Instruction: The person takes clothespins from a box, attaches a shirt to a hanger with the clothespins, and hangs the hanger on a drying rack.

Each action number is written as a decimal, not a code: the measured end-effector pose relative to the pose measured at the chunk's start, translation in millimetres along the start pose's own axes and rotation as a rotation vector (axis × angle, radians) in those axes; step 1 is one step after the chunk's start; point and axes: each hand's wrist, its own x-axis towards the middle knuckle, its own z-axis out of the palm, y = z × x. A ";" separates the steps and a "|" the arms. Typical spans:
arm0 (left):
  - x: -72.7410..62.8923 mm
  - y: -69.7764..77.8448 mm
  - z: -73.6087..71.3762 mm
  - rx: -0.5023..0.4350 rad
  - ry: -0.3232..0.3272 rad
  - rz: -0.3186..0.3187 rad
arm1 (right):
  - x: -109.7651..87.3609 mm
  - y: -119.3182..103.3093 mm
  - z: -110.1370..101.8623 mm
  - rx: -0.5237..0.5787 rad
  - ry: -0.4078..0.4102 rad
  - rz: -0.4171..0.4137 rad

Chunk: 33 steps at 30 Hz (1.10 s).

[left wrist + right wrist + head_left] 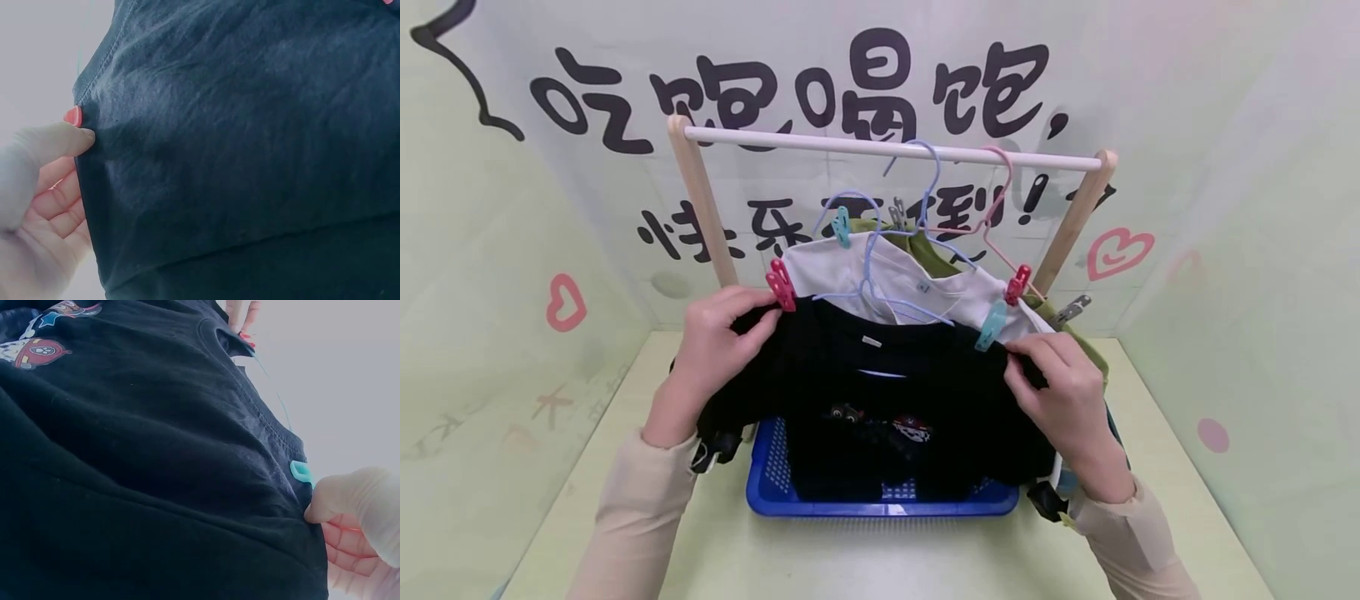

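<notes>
A black T-shirt [865,383] with a cartoon print hangs spread by its shoulders, on a blue wire hanger [868,267] that shows at its neckline. My left hand [722,342] pinches the shirt's left shoulder, right beside a red clothespin [782,285] clipped there. At the opposite shoulder, my right hand [1063,387] pinches the cloth just below a teal clothespin [991,327]. In the left wrist view, the thumb [78,139] lies over the shirt's edge. The right wrist view shows the thumb [322,503] pressed on the black cloth near the teal clip.
Behind hang a white shirt [820,262] and a green garment [931,254], with clothespins on their shoulders. The rack's white bar [842,144] runs above, between wooden posts. A blue basket [880,508] stands on the table [820,567] below the black shirt.
</notes>
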 end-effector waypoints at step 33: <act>72.6 -37.6 16.4 0.060 0.097 -0.101 | 71.8 2.8 7.2 -0.149 -0.005 0.036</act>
